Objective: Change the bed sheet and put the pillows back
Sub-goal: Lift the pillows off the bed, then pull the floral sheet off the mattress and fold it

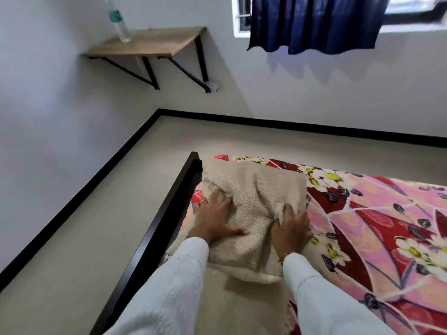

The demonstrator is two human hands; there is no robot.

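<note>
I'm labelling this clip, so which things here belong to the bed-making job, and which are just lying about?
Job: beige pillow, floral bed sheet, left hand pressing the pillow, right hand gripping it.
Lying about: water bottle, wall shelf, blue curtain.

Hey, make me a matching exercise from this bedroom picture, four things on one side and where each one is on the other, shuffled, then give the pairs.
Things:
1. clear plastic water bottle
2. beige woven pillow
3. dark blue curtain
4. red and pink floral bed sheet

Places:
A. spread over the mattress
B. standing on the wooden wall shelf
C. hanging at the window
D. under both hands, by the black bed frame

Pairs: 1-B, 2-D, 3-C, 4-A
</note>
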